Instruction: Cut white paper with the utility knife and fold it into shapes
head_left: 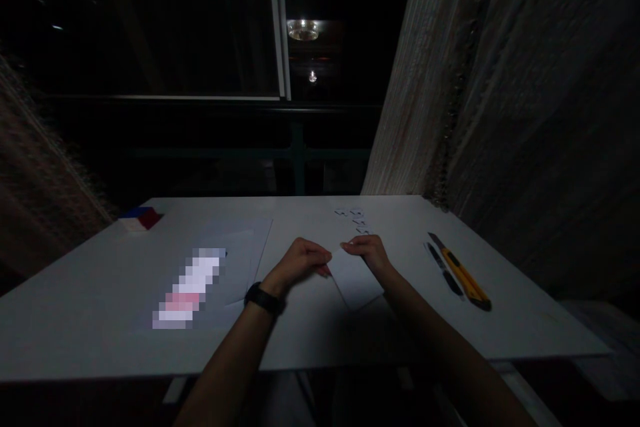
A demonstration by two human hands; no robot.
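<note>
A small piece of white paper (356, 279) is held between both hands over the table's middle. My left hand (303, 259), with a dark watch (264, 297) on its wrist, pinches the paper's left corner. At its top edge, my right hand (369, 250) grips it with thumb and fingers. Beyond the hands lie several small paper pieces (359, 221) with dark marks, too small to read. To the right rest a yellow utility knife (463, 273) and a black pen-like tool (447, 271).
The white table (305, 340) stands before a dark window. At left lie paper sheets (244, 260) and a bright, pixelated screen-like patch (193, 287). A blue, red and white block (141, 218) sits at the far left corner. Curtains (420, 67) hang on both sides.
</note>
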